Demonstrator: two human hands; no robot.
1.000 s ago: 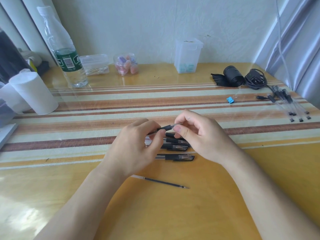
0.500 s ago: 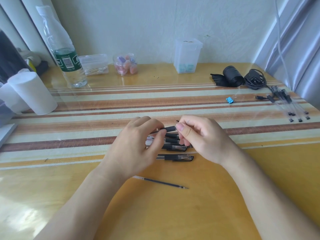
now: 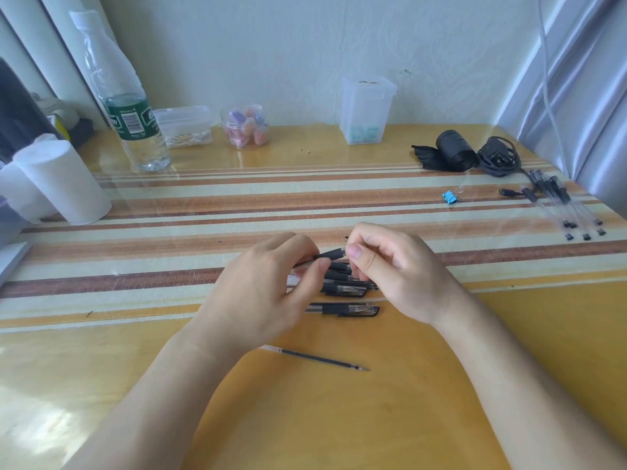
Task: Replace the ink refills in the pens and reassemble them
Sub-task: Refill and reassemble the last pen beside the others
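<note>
Pen (image 3: 330, 254) pinched at both ends just above the heap of pens (image 3: 342, 288), midway between the side edges of the table (image 3: 509, 334): left hand (image 3: 264, 293) curled round the clear barrel, right hand (image 3: 390, 266) nipping the black end with thumb and forefinger. Likely light, stiff, slick plastic; best held on the black section. Loose refill (image 3: 319, 358) nearer the front edge, thin, probably bendy.

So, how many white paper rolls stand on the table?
2. Both stand at far left: the front roll, and the back roll to its left, partly hidden by it. More may lie out of frame.
</note>
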